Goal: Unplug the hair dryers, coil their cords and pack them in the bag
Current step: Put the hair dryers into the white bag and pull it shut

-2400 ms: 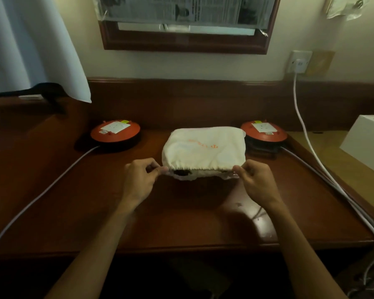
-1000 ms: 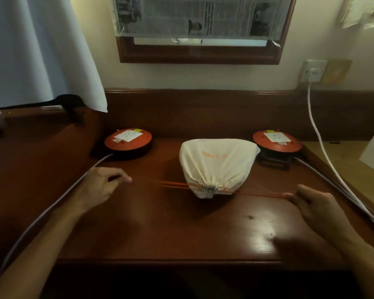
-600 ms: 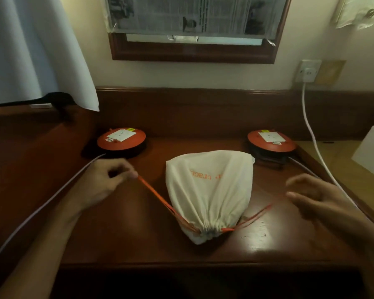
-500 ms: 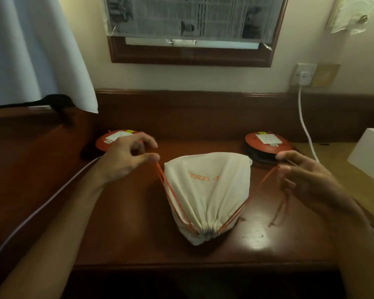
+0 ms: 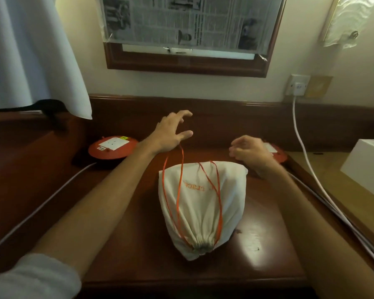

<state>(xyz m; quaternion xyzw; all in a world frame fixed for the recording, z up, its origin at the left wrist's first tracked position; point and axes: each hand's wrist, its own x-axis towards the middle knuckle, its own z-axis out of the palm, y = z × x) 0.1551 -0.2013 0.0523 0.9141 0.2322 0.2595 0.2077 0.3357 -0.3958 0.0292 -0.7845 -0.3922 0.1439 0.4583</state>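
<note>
Dark wood desk (image 5: 121, 223) fills the view. White cloth bag (image 5: 202, 203) lies in the middle of it, bulging, neck cinched shut at the near end, base toward the wall. Hair dryers not visible (presumably inside the bag, cords too). Two red cable reels at the back of the desk: left reel (image 5: 112, 147) clear of everything, right reel (image 5: 276, 153) mostly hidden behind the right hand.

Orange drawstring (image 5: 178, 190) runs in loops from the gathered neck up over the top of the bag toward the far end. Left loop rises off the cloth to the left hand (image 5: 171, 134), which is spread wide, fingers fanned; the cord seems to hang off the thumb side, barely caught rather than pinched. Right hand (image 5: 249, 151) hovers above the bag's far right corner, fingers curled in loosely; whether it holds the right loop is unclear, the cord end is lost behind the hand.

Step in hand: laying the drawstrings over the closed bag to finish packing. To do it well: drape both loops flat along the bag's top, don't tug back toward the wall or the neck loosens, let go of the left loop cleanly so it doesn't snag on the thumb, keep cords off the reels.
</note>
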